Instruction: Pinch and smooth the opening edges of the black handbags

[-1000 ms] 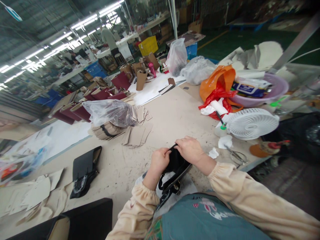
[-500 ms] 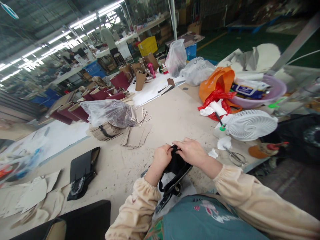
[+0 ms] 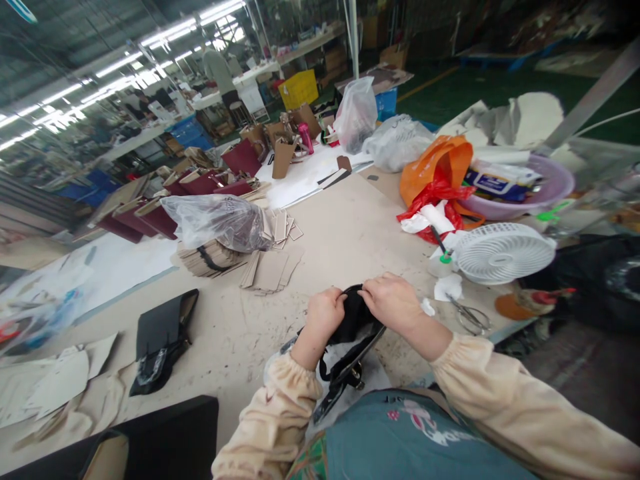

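Observation:
A black handbag (image 3: 354, 325) stands at the table's near edge against my apron, its mouth partly open and metal hardware on its near side. My left hand (image 3: 325, 313) pinches the far rim of the bag on the left. On the same rim, a short way to the right, my right hand (image 3: 393, 301) grips the edge between thumb and fingers. The stretch of rim between both hands shows. White wrapping lies in and under the bag; its lower part is hidden by my forearms and apron.
Scissors (image 3: 470, 316), a white fan (image 3: 505, 253) and an orange glue pot (image 3: 517, 305) lie to the right. Ahead left is a stack of cardboard pieces (image 3: 210, 259) under a plastic bag (image 3: 220, 220). Another black bag piece (image 3: 165, 333) rests at left.
My right hand has slid a little to the right along the rim, away from my left hand, so more of the rim shows between them. My left hand stays nearly in place.

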Available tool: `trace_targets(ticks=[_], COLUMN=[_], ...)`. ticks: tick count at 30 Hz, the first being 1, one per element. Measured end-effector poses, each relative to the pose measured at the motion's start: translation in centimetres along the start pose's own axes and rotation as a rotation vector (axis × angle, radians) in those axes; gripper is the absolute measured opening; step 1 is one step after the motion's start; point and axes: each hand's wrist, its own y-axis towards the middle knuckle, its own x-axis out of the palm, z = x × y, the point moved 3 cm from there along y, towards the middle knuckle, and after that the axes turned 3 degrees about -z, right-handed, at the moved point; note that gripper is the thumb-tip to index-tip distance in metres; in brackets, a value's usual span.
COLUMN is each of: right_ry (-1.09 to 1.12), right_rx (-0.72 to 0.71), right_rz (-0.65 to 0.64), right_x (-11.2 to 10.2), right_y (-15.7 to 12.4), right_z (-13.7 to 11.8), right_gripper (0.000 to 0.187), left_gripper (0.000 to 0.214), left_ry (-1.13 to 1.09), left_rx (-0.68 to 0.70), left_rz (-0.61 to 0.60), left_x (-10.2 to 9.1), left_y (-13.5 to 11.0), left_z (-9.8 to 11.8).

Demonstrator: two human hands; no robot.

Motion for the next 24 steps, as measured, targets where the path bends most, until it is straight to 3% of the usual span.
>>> trace_targets(ticks=[24], right_ry=[-0.032], right_rx=[-0.016], right_rz=[0.069], right_x=[1.1], right_y=[0.4], right_z=[0.4], right_gripper=[0.027], left_gripper=[0.027], left_ry=[0.008], left_rx=[0.016], left_rz=[0.013], left_x=[0.4], left_y=[-0.5], left_z=[0.5])
